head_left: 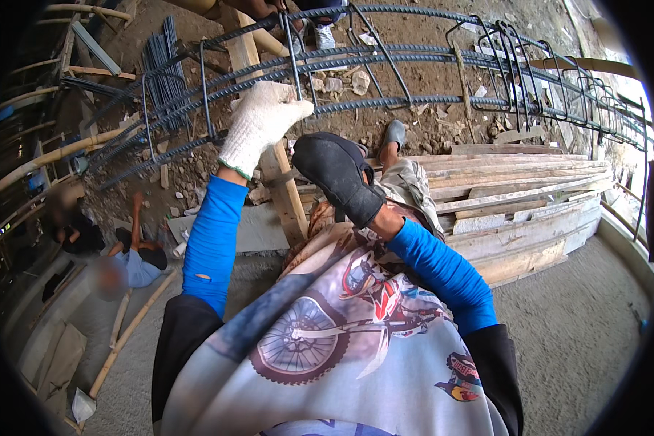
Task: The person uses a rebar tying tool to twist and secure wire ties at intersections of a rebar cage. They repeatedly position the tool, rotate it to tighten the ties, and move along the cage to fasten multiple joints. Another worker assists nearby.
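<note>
A long cage of ribbed steel bars tied with thin square stirrups runs across the far side at the top. My left hand, in a white knit glove, is closed on the near lower steel bar, beside an upright stirrup. The glove hides the stretch of bar under it. My right hand, in a black glove, is held just nearer than the cage, apart from it. Its fingers are curled together; anything inside them is hidden.
A wooden post stands under the cage by my left hand. Stacked planks lie at right. Beyond the cage, another person's shoe shows. Two people rest at left, one in a light blue shirt. Loose steel bars lie far left.
</note>
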The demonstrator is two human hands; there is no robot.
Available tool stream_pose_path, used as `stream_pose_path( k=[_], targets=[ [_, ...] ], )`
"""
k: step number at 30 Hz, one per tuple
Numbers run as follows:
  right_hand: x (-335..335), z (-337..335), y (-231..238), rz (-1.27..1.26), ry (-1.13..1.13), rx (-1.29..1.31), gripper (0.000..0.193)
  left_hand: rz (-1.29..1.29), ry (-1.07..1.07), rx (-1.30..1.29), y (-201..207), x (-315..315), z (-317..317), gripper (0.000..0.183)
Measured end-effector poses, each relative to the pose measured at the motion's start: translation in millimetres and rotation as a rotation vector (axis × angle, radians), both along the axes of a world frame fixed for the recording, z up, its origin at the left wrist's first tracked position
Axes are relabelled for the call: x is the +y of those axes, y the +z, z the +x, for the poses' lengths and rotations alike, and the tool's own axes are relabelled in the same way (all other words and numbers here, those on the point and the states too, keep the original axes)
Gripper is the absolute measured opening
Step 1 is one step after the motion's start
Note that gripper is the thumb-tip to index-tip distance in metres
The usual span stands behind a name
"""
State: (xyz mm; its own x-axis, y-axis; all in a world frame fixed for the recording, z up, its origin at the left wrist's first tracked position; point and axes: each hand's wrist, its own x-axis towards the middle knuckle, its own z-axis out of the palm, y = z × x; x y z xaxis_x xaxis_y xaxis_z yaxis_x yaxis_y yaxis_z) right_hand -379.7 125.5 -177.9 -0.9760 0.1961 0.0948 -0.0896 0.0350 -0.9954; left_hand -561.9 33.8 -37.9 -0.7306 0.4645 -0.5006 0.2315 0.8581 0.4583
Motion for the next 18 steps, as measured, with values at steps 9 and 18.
stream_pose_path(
  k=[9,18],
  targets=[
    [21.2,-7.2,23.6,0.537,0.083,0.156,0.033,0.414,0.232,0.199,-24.5,-8.6,24.4,0.036],
    [66.5,-55.1,91.6,0.171,0.32,-0.056,0.023,0.518,-0.089,0.308,-20.5,-22.7,19.8,0.016]
  ],
)
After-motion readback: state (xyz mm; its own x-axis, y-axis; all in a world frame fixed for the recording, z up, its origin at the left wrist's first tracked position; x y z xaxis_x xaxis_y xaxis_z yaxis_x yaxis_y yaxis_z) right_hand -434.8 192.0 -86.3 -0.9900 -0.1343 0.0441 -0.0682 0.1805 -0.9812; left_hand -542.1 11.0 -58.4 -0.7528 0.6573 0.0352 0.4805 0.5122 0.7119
